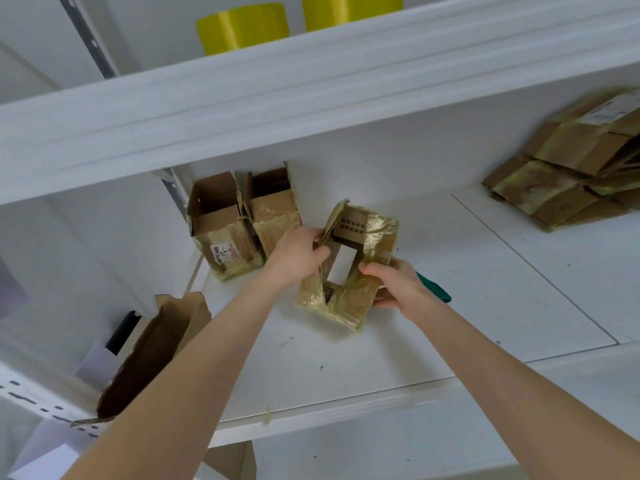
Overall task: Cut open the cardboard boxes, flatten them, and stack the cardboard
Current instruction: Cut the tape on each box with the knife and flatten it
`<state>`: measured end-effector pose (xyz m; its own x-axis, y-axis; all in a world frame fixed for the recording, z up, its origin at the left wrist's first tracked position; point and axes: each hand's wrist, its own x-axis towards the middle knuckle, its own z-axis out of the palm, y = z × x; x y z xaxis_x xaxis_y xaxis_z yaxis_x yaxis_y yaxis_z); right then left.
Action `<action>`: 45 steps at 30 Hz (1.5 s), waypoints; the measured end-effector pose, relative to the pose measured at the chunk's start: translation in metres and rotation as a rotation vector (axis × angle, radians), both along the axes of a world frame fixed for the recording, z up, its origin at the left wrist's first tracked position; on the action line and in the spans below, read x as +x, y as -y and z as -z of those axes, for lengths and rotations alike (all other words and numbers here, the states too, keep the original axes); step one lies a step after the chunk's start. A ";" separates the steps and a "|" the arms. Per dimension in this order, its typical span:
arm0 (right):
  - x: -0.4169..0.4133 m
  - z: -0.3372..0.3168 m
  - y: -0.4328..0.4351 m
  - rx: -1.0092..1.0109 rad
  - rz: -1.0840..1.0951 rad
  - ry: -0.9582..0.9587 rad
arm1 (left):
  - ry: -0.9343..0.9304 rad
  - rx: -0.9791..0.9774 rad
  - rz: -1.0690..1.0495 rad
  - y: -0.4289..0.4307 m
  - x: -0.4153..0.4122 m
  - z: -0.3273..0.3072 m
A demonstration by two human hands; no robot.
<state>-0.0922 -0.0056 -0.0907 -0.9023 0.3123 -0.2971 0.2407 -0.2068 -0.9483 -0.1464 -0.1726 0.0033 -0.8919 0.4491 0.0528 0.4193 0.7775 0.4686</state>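
We grip a crumpled, tape-glossed box (349, 268) at the middle of the white shelf (485, 289): left hand (298, 254) pinches its corrugated flap, right hand (398, 285) curls round its side. Flattened cardboard (571, 168) lies stacked at the shelf's right end.

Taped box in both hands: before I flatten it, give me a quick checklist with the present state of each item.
1. Grip on the taped box: left hand holds its raised flap, right hand holds its right side. Ok.
2. Far end open: one flap stands up at the upper left. Ok.
3. Near end cut: it looks covered in tape and no cut shows. Cannot tell.
4. Box empty: the inside is not visible. Cannot tell.
5. Cutter safe: a green thing lies behind the right hand, mostly hidden. Cannot tell.
6. Place to stack: the stack of flattened cardboard lies at the right of the shelf. Ok.
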 end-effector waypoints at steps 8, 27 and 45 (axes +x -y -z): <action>0.006 0.003 -0.006 0.055 0.044 -0.001 | 0.129 0.241 -0.092 0.009 0.002 0.005; -0.005 -0.010 0.005 0.172 0.003 0.009 | -0.190 0.271 -0.218 0.009 0.004 0.009; 0.000 0.036 -0.059 1.347 -0.145 0.405 | 0.357 0.778 -0.480 0.046 -0.003 0.033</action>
